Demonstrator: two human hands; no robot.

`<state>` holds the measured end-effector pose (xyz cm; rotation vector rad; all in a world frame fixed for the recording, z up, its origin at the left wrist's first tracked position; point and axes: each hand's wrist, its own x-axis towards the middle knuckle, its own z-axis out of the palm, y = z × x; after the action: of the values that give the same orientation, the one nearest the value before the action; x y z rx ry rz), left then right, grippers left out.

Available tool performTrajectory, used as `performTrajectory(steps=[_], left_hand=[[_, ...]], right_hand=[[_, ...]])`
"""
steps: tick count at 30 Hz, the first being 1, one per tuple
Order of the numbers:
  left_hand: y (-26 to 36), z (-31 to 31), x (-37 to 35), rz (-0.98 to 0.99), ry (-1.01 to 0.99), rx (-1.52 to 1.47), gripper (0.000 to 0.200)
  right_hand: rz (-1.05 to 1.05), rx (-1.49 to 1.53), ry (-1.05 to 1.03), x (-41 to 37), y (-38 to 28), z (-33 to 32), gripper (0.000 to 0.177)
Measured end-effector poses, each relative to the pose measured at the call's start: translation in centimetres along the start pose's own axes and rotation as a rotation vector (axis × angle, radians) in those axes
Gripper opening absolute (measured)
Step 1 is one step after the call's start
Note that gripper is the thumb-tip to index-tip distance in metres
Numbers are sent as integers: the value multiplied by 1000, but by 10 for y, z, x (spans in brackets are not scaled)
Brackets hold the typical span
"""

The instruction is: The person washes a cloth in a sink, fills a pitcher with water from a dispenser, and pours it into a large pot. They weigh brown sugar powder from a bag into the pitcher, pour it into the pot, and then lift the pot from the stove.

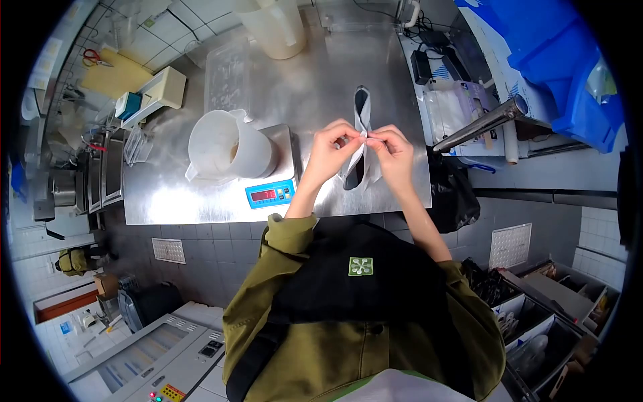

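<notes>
A pale grey pouch with a dark inside (362, 104) stands over the right part of the steel table (321, 74). My left hand (329, 149) pinches its upper edge from the left. From the right, my right hand (394, 153) pinches the same edge, and the fingertips of both hands nearly meet there. To the left, a translucent plastic jug (258, 154) rests on a digital scale (287, 157) with a lit red display and a blue panel.
Another large jug (278, 30) stands at the table's back, beside a clear plastic tray (226, 74). Blue bins (549, 53) and a metal tube (485, 124) are at the right. A cream box (161, 94) sits at the left. Open drawers (546, 335) lie lower right.
</notes>
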<state>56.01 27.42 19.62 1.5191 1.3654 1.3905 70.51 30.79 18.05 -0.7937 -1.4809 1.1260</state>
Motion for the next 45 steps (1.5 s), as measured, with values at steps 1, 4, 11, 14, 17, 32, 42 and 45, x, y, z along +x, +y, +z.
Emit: performTrajectory(steps=[1, 4, 11, 14, 17, 32, 42, 45], left_hand=[[0, 0, -3, 5, 30, 8, 5], [-15, -16, -9, -11, 161, -18, 6], [-18, -55, -27, -246, 386, -208, 6], [-9, -62, -23, -247, 320, 36, 14], [36, -66, -7, -34, 201, 614, 37], [56, 69, 41, 466, -148, 853, 5], [55, 63, 52, 374, -280, 768, 6], [55, 61, 56, 368, -332, 776, 6]], right_hand=[[25, -15, 5, -1, -3, 3, 6], [71, -60, 45, 0, -9, -10, 6], [88, 59, 85, 7, 12, -76, 5], [5, -76, 38, 12, 8, -79, 6], [-89, -232, -23, 16, -1, -84, 7], [-22, -161, -27, 9, 4, -95, 9], [-67, -265, -56, 14, -7, -93, 8], [-89, -304, -65, 16, -7, -92, 8]])
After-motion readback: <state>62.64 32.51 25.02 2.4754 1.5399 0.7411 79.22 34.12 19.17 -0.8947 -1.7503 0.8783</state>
